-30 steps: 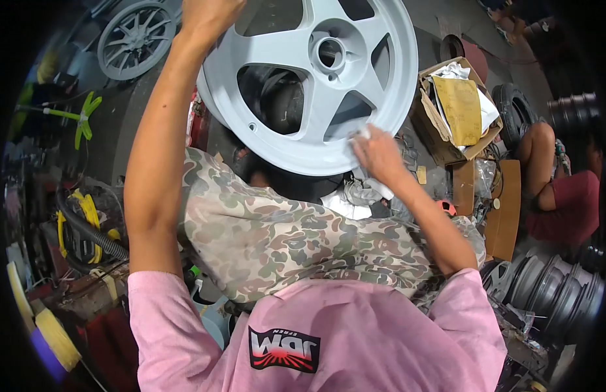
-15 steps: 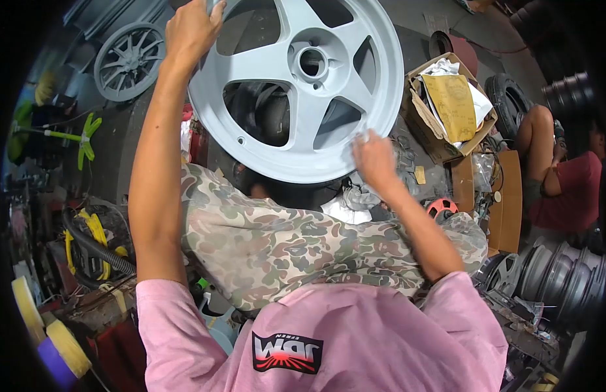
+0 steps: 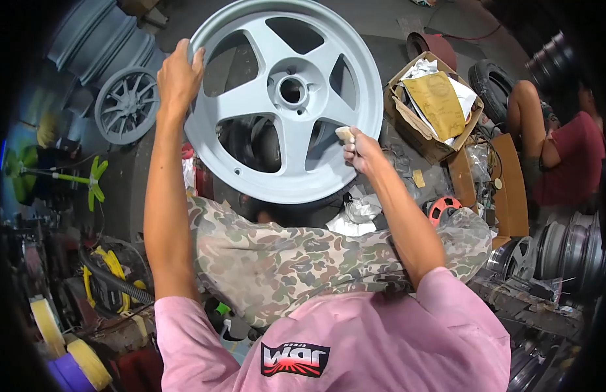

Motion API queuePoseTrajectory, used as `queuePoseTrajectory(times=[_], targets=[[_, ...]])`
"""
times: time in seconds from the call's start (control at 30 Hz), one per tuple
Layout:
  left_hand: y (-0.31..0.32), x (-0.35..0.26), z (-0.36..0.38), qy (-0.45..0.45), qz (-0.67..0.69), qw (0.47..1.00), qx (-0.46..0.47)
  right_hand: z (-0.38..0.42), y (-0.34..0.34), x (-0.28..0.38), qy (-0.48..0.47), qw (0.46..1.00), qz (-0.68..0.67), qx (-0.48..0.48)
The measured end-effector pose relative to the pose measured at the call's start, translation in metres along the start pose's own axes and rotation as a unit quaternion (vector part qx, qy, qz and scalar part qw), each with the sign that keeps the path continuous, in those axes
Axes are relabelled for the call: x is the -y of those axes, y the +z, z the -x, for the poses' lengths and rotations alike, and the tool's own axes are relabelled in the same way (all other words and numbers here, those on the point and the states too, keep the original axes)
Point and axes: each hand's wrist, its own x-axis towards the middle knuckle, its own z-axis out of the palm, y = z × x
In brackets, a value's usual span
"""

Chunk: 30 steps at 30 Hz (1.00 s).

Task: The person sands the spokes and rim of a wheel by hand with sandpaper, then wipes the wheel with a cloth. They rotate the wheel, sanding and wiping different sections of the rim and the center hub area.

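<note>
A large light-grey five-spoke wheel rim (image 3: 291, 130) stands before my knees, its face turned toward me. My left hand (image 3: 180, 77) grips the rim's outer edge at the upper left, fingers wrapped round it. Near the lower right spoke, my right hand (image 3: 360, 149) pinches a small whitish pad (image 3: 344, 134) between thumb and fingers, close to the rim's face. Whether the pad touches the surface, I cannot tell.
A cardboard box with papers (image 3: 414, 140) sits right of the rim. A multi-spoke wheel (image 3: 126, 106) and a green fan (image 3: 94, 183) are at left. Another person (image 3: 571, 160) crouches at far right. Stacked rims (image 3: 568, 248) are below them.
The rim appears lower and slightly left in view, along with my left hand. My right hand has moved a little left, and the whitish pad now shows in it.
</note>
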Motion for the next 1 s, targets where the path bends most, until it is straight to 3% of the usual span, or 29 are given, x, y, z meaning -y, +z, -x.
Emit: queuePoseTrajectory(times=[0.07,0.13,0.2,0.27,0.33,0.43,0.47,0.5,0.53,0.57,0.6,0.67,0.7,0.73,0.8,0.83,0.93,0.97,1.0], targets=[[-0.003,-0.002,0.002,-0.026,-0.001,1.0,0.014,-0.01,0.018,-0.003,0.018,0.998,-0.025,0.045],[-0.006,-0.006,0.004,-0.027,-0.01,0.999,0.015,0.002,0.039,-0.01,-0.015,0.976,0.004,0.218],[-0.004,-0.005,0.002,-0.026,-0.007,1.0,0.002,0.036,0.049,-0.021,-0.13,0.954,0.232,0.136],[-0.007,-0.006,0.004,-0.032,-0.008,0.999,0.013,0.038,0.022,-0.034,-0.143,0.943,0.251,0.165],[-0.004,-0.003,0.003,-0.015,0.005,1.0,0.007,0.051,0.002,-0.038,-0.112,0.837,0.449,0.292],[-0.005,-0.003,0.004,-0.016,0.013,1.0,0.007,0.059,0.001,0.0,-0.082,0.87,0.379,0.303],[-0.005,-0.003,0.005,-0.022,0.025,0.999,0.011,0.063,0.003,0.019,-0.105,0.91,0.294,0.272],[-0.009,-0.009,0.005,-0.038,0.03,0.999,0.017,0.052,-0.006,0.039,-0.155,0.908,0.33,0.207],[-0.01,-0.012,0.007,-0.043,0.029,0.999,0.015,0.043,-0.008,0.053,-0.281,0.852,0.431,0.099],[-0.011,-0.015,0.008,-0.037,0.032,0.999,0.012,0.036,-0.012,0.068,-0.427,0.704,0.568,-0.006],[-0.012,-0.019,0.006,-0.03,0.035,0.999,0.007,0.02,-0.02,0.075,-0.43,0.702,0.568,-0.005],[-0.01,-0.019,0.007,-0.029,0.047,0.998,-0.003,-0.025,-0.039,0.084,-0.602,0.368,0.708,-0.016],[-0.009,-0.017,0.007,-0.028,0.058,0.998,-0.01,-0.03,-0.039,0.096,-0.518,0.286,0.806,0.011],[-0.009,-0.016,0.008,-0.032,0.057,0.998,-0.011,-0.045,-0.04,0.107,-0.541,0.189,0.819,0.037],[-0.009,-0.017,0.009,-0.024,0.059,0.998,-0.015,-0.07,-0.03,0.135,-0.517,0.073,0.852,0.036],[-0.01,-0.019,0.009,-0.028,0.058,0.998,-0.017,-0.073,-0.017,0.153,-0.542,0.029,0.839,0.023],[-0.017,-0.019,0.01,-0.021,0.075,0.997,-0.017,-0.065,0.028,0.186,-0.562,0.014,0.827,-0.008],[-0.018,-0.019,0.012,-0.02,0.082,0.996,-0.008,-0.068,0.02,0.178,-0.561,0.017,0.828,-0.006],[-0.019,-0.019,0.011,-0.02,0.091,0.996,-0.002,-0.073,0.003,0.168,-0.515,0.066,0.852,0.072]])
